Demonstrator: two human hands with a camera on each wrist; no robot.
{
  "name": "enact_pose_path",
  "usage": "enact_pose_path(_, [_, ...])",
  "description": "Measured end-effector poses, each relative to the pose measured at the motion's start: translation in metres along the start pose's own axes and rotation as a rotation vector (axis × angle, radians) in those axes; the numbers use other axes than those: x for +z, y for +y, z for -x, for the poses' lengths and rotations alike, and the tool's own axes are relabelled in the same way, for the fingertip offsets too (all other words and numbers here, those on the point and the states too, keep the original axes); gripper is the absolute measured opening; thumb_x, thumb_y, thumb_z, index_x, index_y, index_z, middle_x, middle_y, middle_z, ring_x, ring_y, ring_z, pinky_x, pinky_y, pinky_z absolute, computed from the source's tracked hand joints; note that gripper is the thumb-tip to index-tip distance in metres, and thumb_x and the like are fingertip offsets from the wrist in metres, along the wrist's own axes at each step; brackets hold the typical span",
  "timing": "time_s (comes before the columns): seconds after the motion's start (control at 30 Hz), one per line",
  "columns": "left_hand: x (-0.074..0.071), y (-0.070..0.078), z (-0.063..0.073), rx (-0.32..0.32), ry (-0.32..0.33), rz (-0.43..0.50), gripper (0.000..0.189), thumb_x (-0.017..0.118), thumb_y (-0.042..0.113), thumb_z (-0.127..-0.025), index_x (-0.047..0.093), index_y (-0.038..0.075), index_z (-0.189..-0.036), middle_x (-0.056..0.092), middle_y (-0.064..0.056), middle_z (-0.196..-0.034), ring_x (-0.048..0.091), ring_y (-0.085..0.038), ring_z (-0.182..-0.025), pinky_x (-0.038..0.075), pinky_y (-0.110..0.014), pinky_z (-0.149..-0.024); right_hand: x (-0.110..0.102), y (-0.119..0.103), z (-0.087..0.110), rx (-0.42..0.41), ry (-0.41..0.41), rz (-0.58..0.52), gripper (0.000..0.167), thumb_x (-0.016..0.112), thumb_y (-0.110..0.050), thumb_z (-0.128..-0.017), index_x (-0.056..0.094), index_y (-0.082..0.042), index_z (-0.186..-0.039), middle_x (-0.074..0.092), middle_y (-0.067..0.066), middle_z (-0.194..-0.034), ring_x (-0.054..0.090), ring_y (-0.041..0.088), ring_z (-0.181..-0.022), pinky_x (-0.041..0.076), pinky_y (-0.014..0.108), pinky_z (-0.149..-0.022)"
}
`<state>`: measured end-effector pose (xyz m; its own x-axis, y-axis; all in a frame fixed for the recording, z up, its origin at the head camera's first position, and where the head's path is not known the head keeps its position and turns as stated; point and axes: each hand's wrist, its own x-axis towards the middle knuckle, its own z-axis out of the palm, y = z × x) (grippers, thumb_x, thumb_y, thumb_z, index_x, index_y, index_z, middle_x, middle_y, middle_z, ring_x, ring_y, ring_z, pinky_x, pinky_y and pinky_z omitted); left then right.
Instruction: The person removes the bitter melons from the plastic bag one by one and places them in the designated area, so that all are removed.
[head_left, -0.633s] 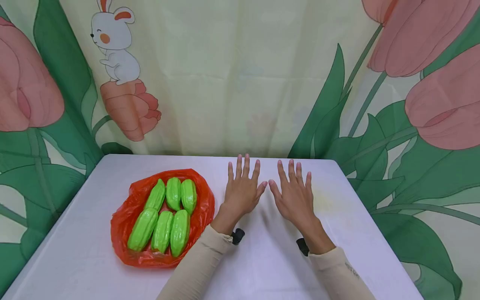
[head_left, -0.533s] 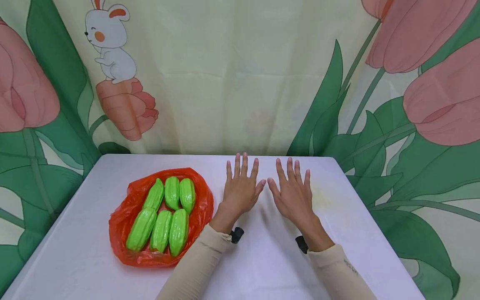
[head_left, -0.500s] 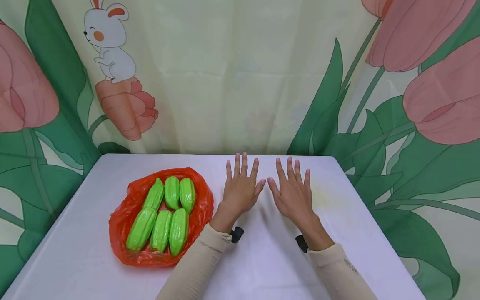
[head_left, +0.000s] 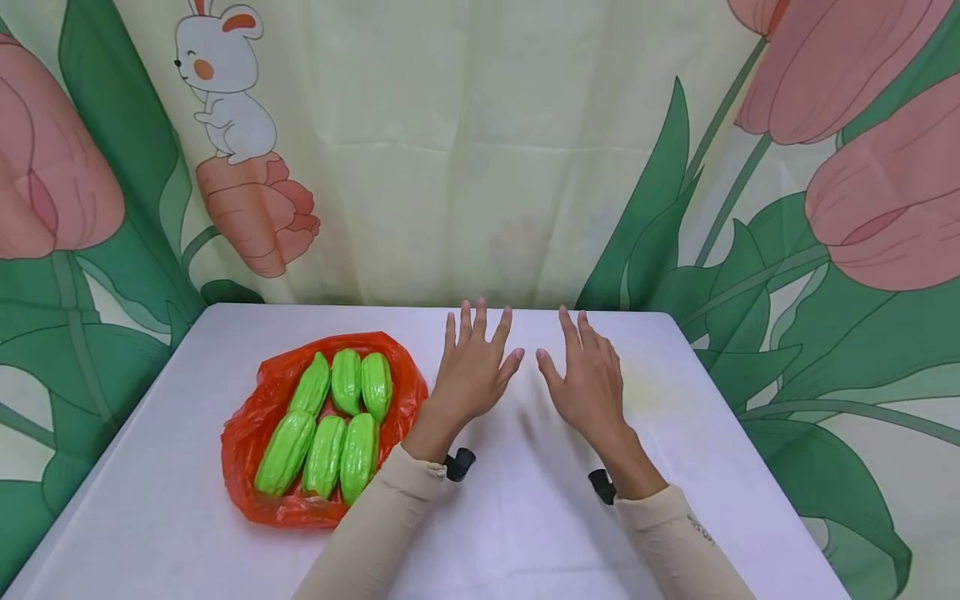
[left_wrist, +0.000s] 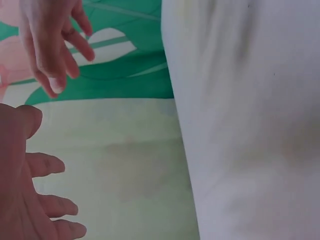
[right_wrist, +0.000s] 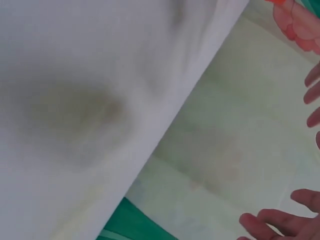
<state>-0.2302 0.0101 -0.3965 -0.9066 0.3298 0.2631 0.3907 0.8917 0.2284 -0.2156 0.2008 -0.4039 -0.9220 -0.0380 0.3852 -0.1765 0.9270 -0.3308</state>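
My left hand [head_left: 472, 375] hovers over the white table, fingers spread and holding nothing. To its right, my right hand [head_left: 588, 383] is also raised, its fingers extended and a gap between the two thumbs. Left of my left hand lies a red plastic bag [head_left: 243, 446], opened out flat with its rim rumpled. Several shiny green ridged vegetables, like short gourds [head_left: 325, 454], rest on it in two rows. In the left wrist view, fingers of my left hand [left_wrist: 30, 195] show at the left edge, with my right hand [left_wrist: 50, 45] above.
The white-covered table [head_left: 525, 533] spans the lower middle. Behind it hangs a curtain [head_left: 480, 167] printed with tulips, leaves and a rabbit on a carrot. Dark wrist cameras [head_left: 459, 464] sit under both wrists. My left sleeve passes close by the bag's right edge.
My left hand has shifted slightly left and tilted, its forearm nearer the bag. The right hand has turned a little, its fingers closer together. The bag and green vegetables stay put.
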Motion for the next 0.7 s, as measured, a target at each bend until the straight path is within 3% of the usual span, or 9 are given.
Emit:
enact_pose_path(0.1, [-0.008, -0.008, 0.005, 0.003, 0.024, 0.059, 0.066, 0.04, 0.051, -0.113, 0.029, 0.019, -0.17, 0.022, -0.025, -0.174, 0.014, -0.049, -0.164, 0.008, -0.065, -0.133, 0.003, -0.003, -0.001, 0.007, 0.056, -0.129, 0.076, 0.068, -0.038, -0.103, 0.035, -0.017, -0.167, 0.038, 0.021, -0.169, 0.048, 0.047, -0.144, 0.04, 0.066, -0.115])
enact_pose_path(0.23, [-0.019, -0.023, 0.013, 0.005, 0.087, 0.126, 0.062, 0.047, 0.048, -0.111, 0.04, 0.018, -0.166, 0.03, -0.025, -0.172, 0.024, -0.048, -0.162, 0.014, -0.065, -0.132, 0.007, -0.011, -0.001, 0.005, 0.088, -0.284, 0.074, 0.073, -0.032, -0.1, 0.041, -0.018, -0.165, 0.045, 0.016, -0.166, 0.049, 0.041, -0.144, 0.044, 0.065, -0.112])
enact_pose_path(0.4, [-0.027, -0.045, 0.024, 0.038, 0.154, 0.222, 0.058, 0.054, 0.044, -0.11, 0.048, 0.018, -0.161, 0.035, -0.024, -0.17, 0.029, -0.046, -0.16, 0.021, -0.065, -0.131, 0.012, -0.02, 0.001, 0.012, 0.089, -0.373, 0.075, 0.077, -0.031, -0.097, 0.042, -0.022, -0.164, 0.05, 0.012, -0.16, 0.053, 0.035, -0.138, 0.048, 0.06, -0.108])
enact_pose_path(0.7, [-0.04, -0.077, 0.047, 0.07, 0.092, 0.582, 0.055, 0.057, 0.038, -0.11, 0.047, 0.022, -0.161, 0.033, -0.012, -0.173, 0.031, -0.037, -0.159, 0.025, -0.07, -0.125, 0.022, -0.047, 0.003, 0.015, -0.018, -0.467, 0.078, 0.078, -0.041, -0.096, 0.041, -0.031, -0.164, 0.048, 0.003, -0.162, 0.049, 0.029, -0.142, 0.045, 0.058, -0.113])
